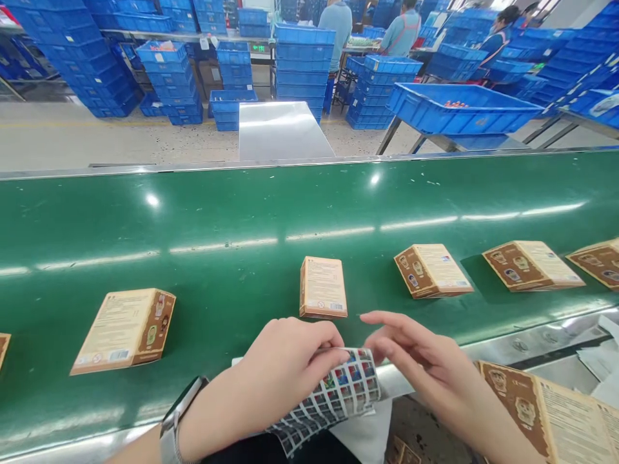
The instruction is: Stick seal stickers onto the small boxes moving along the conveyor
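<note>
My left hand is closed on the top edge of a sheet of small printed stickers, which curls down over the conveyor's near rail. My right hand hovers just right of it, fingers spread and slightly bent, fingertips touching the sheet's upper right corner. A watch sits on my left wrist. Directly beyond my hands a small tan box lies flat on the green belt. A flat brown box rests under my right forearm at the lower right.
Several more tan and brown boxes lie along the belt: one at the left, others at the right. Stacks of blue crates fill the floor beyond. People work at tables in the back.
</note>
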`<state>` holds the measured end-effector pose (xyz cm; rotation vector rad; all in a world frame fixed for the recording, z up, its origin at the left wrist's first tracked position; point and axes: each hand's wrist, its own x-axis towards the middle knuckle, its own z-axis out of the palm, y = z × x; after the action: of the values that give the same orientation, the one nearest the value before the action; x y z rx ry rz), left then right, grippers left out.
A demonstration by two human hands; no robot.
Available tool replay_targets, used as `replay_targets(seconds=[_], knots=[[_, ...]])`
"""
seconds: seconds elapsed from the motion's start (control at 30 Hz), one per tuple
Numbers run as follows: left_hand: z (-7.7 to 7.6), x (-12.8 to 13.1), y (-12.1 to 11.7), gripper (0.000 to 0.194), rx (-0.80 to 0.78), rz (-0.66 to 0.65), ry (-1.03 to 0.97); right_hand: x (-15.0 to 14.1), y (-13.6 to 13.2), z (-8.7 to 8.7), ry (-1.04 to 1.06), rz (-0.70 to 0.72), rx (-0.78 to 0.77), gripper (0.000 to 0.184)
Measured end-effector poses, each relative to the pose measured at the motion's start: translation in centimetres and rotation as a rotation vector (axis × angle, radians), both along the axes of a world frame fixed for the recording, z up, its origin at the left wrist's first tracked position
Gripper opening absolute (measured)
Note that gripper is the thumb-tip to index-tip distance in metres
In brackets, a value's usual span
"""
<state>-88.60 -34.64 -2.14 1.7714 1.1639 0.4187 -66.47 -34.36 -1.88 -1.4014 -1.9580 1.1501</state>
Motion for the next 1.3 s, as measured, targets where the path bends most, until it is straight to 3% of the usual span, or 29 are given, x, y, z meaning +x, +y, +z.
replay_targets(seconds=[0.27,0.47,0.67,0.77,0.83,0.9,1.0,1.13,1.3], knots=[[0.0,0.2,0.0,0.025,0.106,-0.055,0.07,0.1,0.2,0.7,-0.138,0.159,0.359,0.009],[0.6,0.4,0.2,0.025,0.115,-0.081,0.11,-0.4,0.1,0.2,-0.254,0.17,0.62,0.009],[0.0,1.4,1.1,0.026,0.105,-0.04,0.14,0.5,-0.5,-0.1,-0.399,0.262,0.919,0.022],[-0.7,1.7,1.6,0.024,0.158,-0.003,0.147,1.1,0.0,-0.4,-0.251,0.104,0.792,0.015],[-1.3,1.8,1.9,0.022,0.283,-0.046,0.123,1.4,1.2,-1.1,-0.097,-0.193,0.543,0.007],[-2.0,2.2,2.2,0.021,0.399,-0.162,0.097,1.6,3.0,-2.3,0.089,-0.506,0.247,0.015],[-3.4,3.2,2.5,0.022,0.455,-0.328,0.129,1.6,5.9,-4.6,0.366,-0.738,-0.069,0.03],[-5.1,5.0,2.7,0.02,0.536,-0.385,0.185,1.4,7.8,-6.1,0.505,-0.847,-0.163,0.033],[-5.6,6.3,3.0,0.015,0.626,-0.386,0.206,1.6,7.9,-5.8,0.5,-0.914,-0.117,0.03]])
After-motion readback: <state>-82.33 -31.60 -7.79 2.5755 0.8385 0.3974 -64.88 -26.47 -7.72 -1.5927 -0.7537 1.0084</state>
